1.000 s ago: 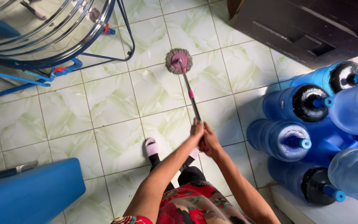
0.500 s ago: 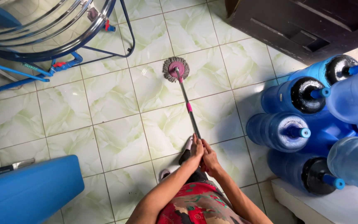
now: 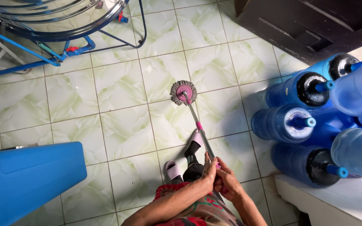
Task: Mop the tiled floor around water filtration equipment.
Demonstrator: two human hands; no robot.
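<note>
Round spin mop (image 3: 184, 92) head flat on the pale green tiled floor (image 3: 118, 125), well out ahead of the feet. Metal handle with pink collars running straight back and slightly right from the head, long axis pointing up-screen and away from the body. Both hands stacked at the near end: left hand (image 3: 209, 170) clenched round the shaft, a touch further up, right hand (image 3: 228, 182) wrapped tight just behind it, touching. Pink slippers (image 3: 173, 169) under the handle. Blue water jugs (image 3: 302, 121) stacked off to the right, blue bin (image 3: 26, 180) on the left.
</note>
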